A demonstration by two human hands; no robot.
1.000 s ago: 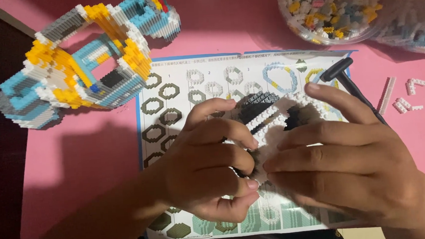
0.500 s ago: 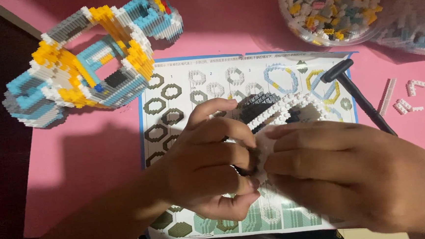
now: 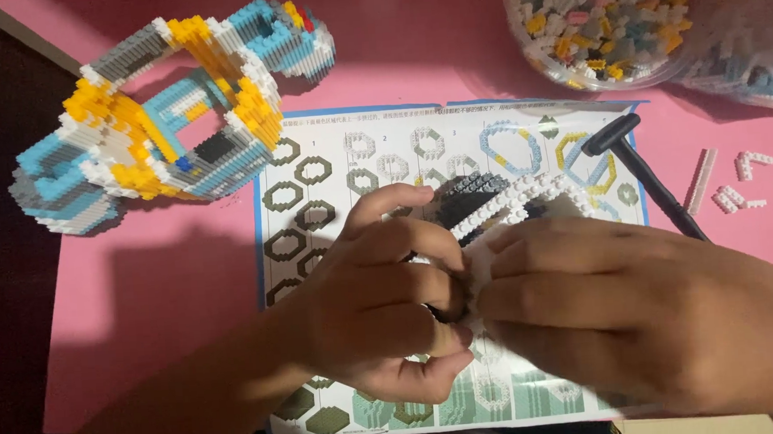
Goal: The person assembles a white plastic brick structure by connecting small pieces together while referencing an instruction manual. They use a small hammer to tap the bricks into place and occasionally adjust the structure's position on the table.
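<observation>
black-white brick piece; pink table; yellow-blue-white model.

The person's body shows only as two bare hands and forearms. The left hand wears no ring, glove or band, and its forearm is uncovered, with no sleeve in sight. The right hand is equally bare, with no watch at the wrist. The fingernails are short and unpainted.

most of the black and white brick piece buried under both hands, bead tub cropped by top edge, right hand running off frame
</observation>
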